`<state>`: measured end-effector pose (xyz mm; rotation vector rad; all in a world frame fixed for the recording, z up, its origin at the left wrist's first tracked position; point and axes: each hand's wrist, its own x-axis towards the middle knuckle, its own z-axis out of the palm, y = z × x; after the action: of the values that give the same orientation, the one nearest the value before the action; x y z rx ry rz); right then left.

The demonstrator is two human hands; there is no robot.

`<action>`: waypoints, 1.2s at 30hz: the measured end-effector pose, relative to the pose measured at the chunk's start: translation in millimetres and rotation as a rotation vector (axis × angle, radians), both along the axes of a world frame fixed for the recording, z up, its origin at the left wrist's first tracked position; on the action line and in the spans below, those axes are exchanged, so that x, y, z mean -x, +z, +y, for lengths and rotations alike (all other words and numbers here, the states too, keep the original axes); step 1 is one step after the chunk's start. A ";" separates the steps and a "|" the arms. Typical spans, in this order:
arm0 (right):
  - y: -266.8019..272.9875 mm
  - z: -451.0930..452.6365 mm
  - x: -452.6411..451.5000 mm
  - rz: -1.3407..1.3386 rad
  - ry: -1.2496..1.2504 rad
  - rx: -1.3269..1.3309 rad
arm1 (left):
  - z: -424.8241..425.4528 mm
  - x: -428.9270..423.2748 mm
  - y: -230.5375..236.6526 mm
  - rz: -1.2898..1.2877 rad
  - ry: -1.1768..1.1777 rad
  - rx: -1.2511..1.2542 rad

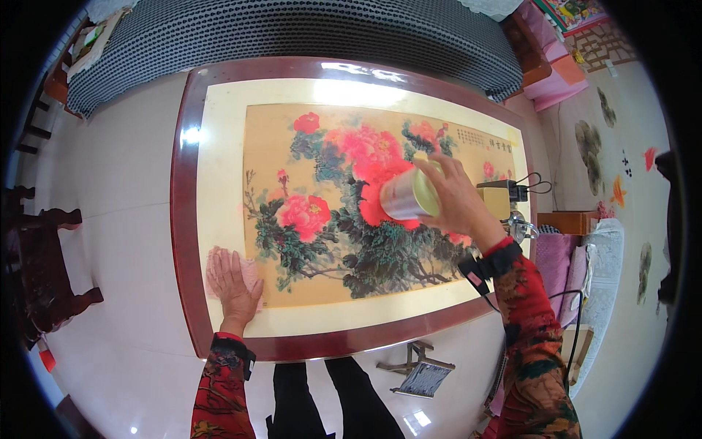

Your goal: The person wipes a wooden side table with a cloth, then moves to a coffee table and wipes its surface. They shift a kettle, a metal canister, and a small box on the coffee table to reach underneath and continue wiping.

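My left hand [233,285] lies flat over a pink cloth [249,269], pressing it onto the lower left corner of the table [362,343]. Beneath the glossy top is a peony painting [296,159] with a pale border and a dark red wooden frame. In my right hand [458,197] is a pale canister [396,195] with a yellow-green lid, gripped from its lid end. It is tilted and slightly blurred over the large red peony; whether it touches the tabletop cannot be told.
A gold box [493,203], a black power adapter [517,190] with a cable and a glass vessel [520,228] sit at the right edge. A patterned covered sofa [307,33] stands beyond the table. A folding stool [422,376] is near my legs; dark wooden furniture [49,269] is at left.
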<state>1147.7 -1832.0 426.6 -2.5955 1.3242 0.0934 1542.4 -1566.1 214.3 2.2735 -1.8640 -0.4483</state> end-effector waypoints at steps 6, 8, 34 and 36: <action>-0.7 32.5 44.9 0.070 -0.079 -0.012 | 0.7 -1.6 0.5 0.022 -0.001 -0.008; -4.4 37.3 52.2 0.040 -0.121 -0.024 | -0.9 -2.5 1.2 0.007 -0.047 0.103; -184.4 162.3 -99.2 -0.409 -0.308 0.030 | -13.8 -12.0 -9.3 -0.054 0.106 0.161; -196.1 139.7 -115.0 -0.388 -0.372 0.088 | -61.6 -40.6 -12.2 -0.077 0.058 0.248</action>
<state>1262.7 -1692.3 230.5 -2.2255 1.6460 -0.5106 1583.0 -1627.7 202.2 2.1984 -1.7708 -0.1137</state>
